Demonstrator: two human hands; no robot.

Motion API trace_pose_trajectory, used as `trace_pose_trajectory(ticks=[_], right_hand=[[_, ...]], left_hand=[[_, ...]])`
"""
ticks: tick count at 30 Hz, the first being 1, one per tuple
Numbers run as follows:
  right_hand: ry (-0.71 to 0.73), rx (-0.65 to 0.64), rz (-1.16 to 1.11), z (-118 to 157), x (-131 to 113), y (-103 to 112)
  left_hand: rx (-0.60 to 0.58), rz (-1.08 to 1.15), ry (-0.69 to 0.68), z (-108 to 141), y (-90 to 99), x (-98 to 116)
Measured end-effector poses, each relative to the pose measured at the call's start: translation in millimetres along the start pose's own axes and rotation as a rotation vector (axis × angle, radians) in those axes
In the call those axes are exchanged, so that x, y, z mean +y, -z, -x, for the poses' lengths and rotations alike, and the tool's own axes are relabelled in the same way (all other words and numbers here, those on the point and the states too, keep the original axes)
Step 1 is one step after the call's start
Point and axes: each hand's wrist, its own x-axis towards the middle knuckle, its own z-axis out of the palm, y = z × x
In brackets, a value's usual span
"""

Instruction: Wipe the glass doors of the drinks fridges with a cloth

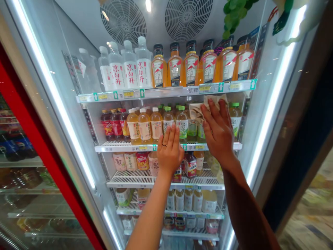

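Observation:
My left hand [169,149] lies flat against the clear glass door, fingers extended and close together, a ring on one of them. It holds nothing. Higher and to the right, my right hand [220,130] presses a folded beige cloth [196,110] to the glass, its fingers spread over it. The cloth's edges stick out to the left and above the fingers. Behind the glass, green-capped tea bottles [181,123] stand between the two hands on the second shelf, partly hidden by them.
Clear water bottles [129,67] and amber bottles with black caps [191,66] line the top shelf [166,92]. Lower shelves hold more drinks. Bright light strips run down both sides. A red frame [49,152] borders another cooler at left. Green grape decorations [235,14] hang at upper right.

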Motion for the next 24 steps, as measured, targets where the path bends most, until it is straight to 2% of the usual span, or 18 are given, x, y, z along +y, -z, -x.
trace_pose_trajectory(ticks=[4,9,13,17,20,24], right_hand=[[0.042,-0.057,0.018,9,-9,0],[0.011,-0.001,0.033,23,-1,5],[-0.016,0.05,0.053,9,-5,-3],[0.039,0.005,0.057,-2,-21,-14],[0.077,-0.034,0.048,6,-30,-17],[0.057,-0.053,0.057,23,-28,-12]], left_hand=[[0.02,-0.015,-0.013,-1,1.2,0],[0.02,-0.031,-0.03,-1,1.3,-1],[0.022,-0.034,-0.04,0,0.9,0],[0.044,-0.028,-0.042,-1,3.0,0],[0.044,-0.013,-0.037,0,6.4,-2],[0.075,0.092,-0.002,2,12.5,-6]])
